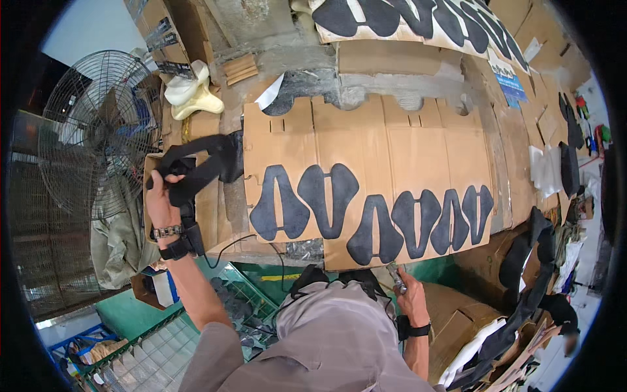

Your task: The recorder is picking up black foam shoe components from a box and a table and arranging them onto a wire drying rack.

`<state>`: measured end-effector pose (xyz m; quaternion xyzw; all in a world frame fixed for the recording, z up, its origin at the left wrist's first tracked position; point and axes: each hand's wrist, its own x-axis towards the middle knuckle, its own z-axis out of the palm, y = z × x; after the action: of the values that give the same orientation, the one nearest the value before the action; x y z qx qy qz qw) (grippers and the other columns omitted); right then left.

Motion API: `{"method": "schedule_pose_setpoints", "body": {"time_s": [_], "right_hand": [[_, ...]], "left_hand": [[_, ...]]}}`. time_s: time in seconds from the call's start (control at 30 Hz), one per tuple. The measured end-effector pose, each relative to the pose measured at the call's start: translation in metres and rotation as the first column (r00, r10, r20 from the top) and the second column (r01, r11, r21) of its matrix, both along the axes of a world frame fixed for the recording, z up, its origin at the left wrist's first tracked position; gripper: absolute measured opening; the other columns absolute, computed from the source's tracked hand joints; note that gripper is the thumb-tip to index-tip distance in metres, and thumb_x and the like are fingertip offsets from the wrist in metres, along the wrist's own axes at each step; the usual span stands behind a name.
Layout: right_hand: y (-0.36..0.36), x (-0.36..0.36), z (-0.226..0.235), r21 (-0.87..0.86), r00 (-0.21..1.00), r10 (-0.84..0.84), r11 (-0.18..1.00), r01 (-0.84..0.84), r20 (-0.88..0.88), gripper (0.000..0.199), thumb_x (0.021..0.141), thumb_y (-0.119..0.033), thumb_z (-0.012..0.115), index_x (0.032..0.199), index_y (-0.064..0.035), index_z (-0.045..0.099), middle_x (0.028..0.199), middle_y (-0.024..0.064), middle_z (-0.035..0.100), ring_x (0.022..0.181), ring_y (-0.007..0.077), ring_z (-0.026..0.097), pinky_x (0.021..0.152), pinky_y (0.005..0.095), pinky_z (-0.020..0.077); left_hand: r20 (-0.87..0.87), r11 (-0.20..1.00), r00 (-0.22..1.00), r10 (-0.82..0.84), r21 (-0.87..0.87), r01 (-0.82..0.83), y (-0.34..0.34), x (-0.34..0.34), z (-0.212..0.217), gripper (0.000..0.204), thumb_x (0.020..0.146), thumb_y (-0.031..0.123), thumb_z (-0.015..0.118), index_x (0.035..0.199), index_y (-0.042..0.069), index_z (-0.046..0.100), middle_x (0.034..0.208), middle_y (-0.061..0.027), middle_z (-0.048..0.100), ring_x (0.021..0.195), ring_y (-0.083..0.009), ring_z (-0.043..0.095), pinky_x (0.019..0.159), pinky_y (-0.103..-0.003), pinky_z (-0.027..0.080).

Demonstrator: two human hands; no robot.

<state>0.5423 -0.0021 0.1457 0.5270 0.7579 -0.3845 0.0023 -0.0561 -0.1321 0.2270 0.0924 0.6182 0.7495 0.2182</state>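
Note:
My left hand (162,206) is closed on a black pad (196,179) with a long opening, held over an open cardboard box (152,163) at the left of the bench. Down by the bench's front edge, my right hand (411,300) grips a silver metal tool (396,277); its exact kind is hard to make out. Several flat black pads, each with a slot in the middle, lie in a row on a brown cardboard sheet (353,144). The leftmost pad (264,215) is nearest my left hand, and another pad (369,242) lies just beyond the silver tool.
A large wire-caged fan (98,130) stands at the left. Near it sits a cream saddle-shaped form (192,98). More black pads (359,16) lie on a board at the back. A green wire crate (157,346) is below, and black strips (522,261) hang at the right.

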Motion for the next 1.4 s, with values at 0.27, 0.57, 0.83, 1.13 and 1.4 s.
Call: {"method": "schedule_pose_setpoints", "body": {"time_s": [0.27, 0.57, 0.83, 1.13, 1.4], "right_hand": [[-0.007, -0.011, 0.005, 0.049, 0.995, 0.077, 0.996, -0.074, -0.061, 0.053, 0.075, 0.004, 0.063, 0.128, 0.0021, 0.062, 0.107, 0.0300, 0.066, 0.102, 0.0466, 0.064, 0.086, 0.0472, 0.0513], [-0.015, -0.054, 0.032, -0.152, 0.979, 0.192, 0.972, -0.181, 0.065, 0.055, 0.076, 0.002, 0.063, 0.131, 0.0049, 0.061, 0.113, 0.0312, 0.067, 0.109, 0.0408, 0.067, 0.092, 0.0385, 0.0512], [-0.058, -0.074, 0.061, -0.118, 0.872, 0.488, 0.869, -0.481, 0.042, 0.041, 0.091, -0.015, 0.063, 0.129, 0.0006, 0.064, 0.104, 0.0285, 0.070, 0.096, 0.0331, 0.071, 0.083, 0.0385, 0.0536], [-0.080, -0.137, 0.052, -0.063, 0.647, 0.758, 0.652, -0.756, 0.076, 0.043, 0.088, -0.010, 0.061, 0.129, 0.0041, 0.063, 0.100, 0.0299, 0.070, 0.091, 0.0436, 0.069, 0.078, 0.0428, 0.0525], [-0.138, -0.190, 0.081, -0.157, 0.544, 0.831, 0.556, -0.816, 0.116, 0.044, 0.087, 0.000, 0.056, 0.130, 0.0013, 0.063, 0.090, 0.0285, 0.067, 0.082, 0.0390, 0.069, 0.070, 0.0440, 0.0512]], "left_hand": [[-0.664, 0.483, 0.740, 0.105, -0.616, -0.622, -0.127, -0.052, -0.130, 0.052, 0.094, 0.041, 0.068, 0.120, -0.005, 0.065, 0.093, -0.0193, 0.065, 0.086, -0.0318, 0.061, 0.082, -0.044, 0.048], [-0.779, 0.261, 0.522, -0.348, -0.615, -0.744, -0.110, 0.080, -0.171, 0.034, 0.084, 0.029, 0.068, 0.111, 0.008, 0.065, 0.120, -0.0112, 0.065, 0.114, -0.0324, 0.059, 0.095, -0.046, 0.047], [-0.809, 0.597, 0.574, 0.128, -0.399, -0.696, -0.129, 0.086, -0.120, 0.030, 0.082, 0.025, 0.071, 0.106, 0.011, 0.063, 0.111, -0.0056, 0.065, 0.097, -0.0297, 0.063, 0.083, -0.043, 0.048], [-0.552, 0.699, 0.631, 0.545, -0.117, -0.706, -0.149, 0.078, -0.116, 0.025, 0.070, 0.020, 0.082, 0.073, 0.008, 0.060, 0.081, -0.0076, 0.060, 0.078, -0.0297, 0.063, 0.066, -0.040, 0.049], [-0.483, 0.738, 0.703, 0.522, -0.158, -0.656, -0.158, 0.079, -0.122, 0.017, 0.075, 0.016, 0.073, 0.079, 0.009, 0.057, 0.080, -0.0078, 0.057, 0.077, -0.0304, 0.061, 0.065, -0.042, 0.048]]}}
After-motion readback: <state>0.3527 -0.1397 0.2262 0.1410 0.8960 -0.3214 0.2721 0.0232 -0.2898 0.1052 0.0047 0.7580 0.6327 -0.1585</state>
